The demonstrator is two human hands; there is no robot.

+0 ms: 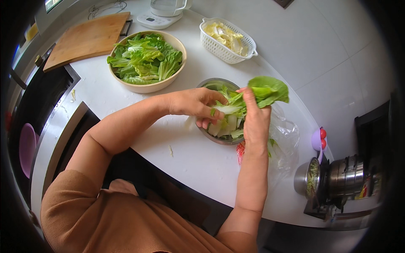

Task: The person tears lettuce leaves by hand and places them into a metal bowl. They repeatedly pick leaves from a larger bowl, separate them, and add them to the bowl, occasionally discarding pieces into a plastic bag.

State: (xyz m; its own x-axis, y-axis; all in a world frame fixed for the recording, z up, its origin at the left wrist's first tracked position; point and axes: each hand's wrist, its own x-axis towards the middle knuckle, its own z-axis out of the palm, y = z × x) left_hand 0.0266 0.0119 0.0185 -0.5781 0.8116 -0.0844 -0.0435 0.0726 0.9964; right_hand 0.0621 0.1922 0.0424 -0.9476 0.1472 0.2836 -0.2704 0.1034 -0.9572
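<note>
My right hand (255, 121) grips a bunch of green leafy vegetable (269, 90), its broad leaf sticking out above the fist. The pale stem ends point left, over a metal bowl (218, 141). Beside those stems is my left hand (207, 106), fingers curled and parted; a small green bit shows near its thumb. Whether it pinches a piece is unclear. Torn pale-green pieces (226, 128) lie in the bowl below both hands. Part of the bowl is hidden behind my hands.
A cream basin (148, 88) of green leaves stands behind my left forearm. Further back are a wooden cutting board (88, 38), an electric kettle (163, 14) and a white basket (218, 50) of pale cabbage. A clear plastic bag (284, 136) and a steel bowl (300, 178) lie right.
</note>
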